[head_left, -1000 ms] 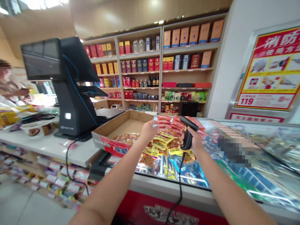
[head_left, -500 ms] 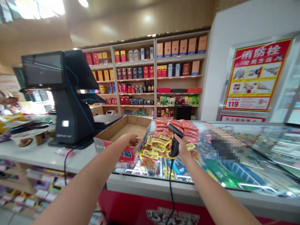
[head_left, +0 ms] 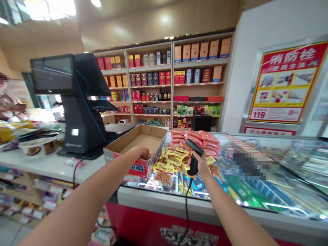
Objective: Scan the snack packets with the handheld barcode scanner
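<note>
My right hand (head_left: 200,163) grips a black corded barcode scanner (head_left: 194,155), its head held over a heap of yellow and red snack packets (head_left: 176,153) lying on the glass lid of a chest freezer (head_left: 256,191). My left hand (head_left: 142,152) reaches down into an open cardboard box (head_left: 123,155) beside the packets. Its fingers are curled inside the box near the snack packets there; what they hold, if anything, is hidden by the box wall.
A black point-of-sale terminal (head_left: 77,102) stands on the white counter (head_left: 51,164) left of the box. Shelves of boxed goods and bottles (head_left: 166,78) fill the back wall. A red poster (head_left: 284,85) hangs at the right. Another person (head_left: 10,106) stands at the far left.
My left hand left the packets on the freezer lid and went left, down into the cardboard box. My right hand kept the scanner over the heap.
</note>
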Demonstrator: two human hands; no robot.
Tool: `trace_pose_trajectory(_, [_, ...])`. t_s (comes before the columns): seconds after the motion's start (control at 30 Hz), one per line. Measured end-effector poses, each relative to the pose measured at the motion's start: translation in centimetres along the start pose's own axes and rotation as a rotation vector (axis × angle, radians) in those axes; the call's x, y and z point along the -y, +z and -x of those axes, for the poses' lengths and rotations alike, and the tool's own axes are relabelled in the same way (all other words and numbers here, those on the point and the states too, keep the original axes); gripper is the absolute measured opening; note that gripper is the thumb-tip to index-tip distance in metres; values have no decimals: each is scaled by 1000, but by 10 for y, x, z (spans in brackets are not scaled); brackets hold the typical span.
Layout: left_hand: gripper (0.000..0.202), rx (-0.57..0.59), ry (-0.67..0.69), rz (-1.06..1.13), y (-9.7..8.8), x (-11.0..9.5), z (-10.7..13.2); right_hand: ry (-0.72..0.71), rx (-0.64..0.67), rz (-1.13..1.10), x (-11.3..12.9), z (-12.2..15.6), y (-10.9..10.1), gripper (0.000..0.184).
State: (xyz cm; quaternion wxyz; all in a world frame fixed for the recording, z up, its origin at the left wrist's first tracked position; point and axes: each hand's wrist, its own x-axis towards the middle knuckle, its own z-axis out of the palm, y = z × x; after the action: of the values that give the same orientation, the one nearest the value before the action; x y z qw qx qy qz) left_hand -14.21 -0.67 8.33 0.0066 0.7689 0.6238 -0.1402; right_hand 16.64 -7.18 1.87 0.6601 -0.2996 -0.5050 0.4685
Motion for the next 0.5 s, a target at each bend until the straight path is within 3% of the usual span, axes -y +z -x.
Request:
trace_pose_trajectory(0.1, [56,-60,-105,-40,4,5,12,4,-12,1,-1,0,-1,32])
trace_pose_trajectory(0.23, [71,-134,-233,67,6,17,20,-2,-14,1,-2,-1,-1,31])
trace_pose_trajectory(0.37, [45,-134,-293,142,2,26,17,7,-17,-5,-1,-1,1,31])
trace_pose_trajectory(0.5, [30,-228,-223,204,1,31,16,2,1,4,-1,-1,0,32])
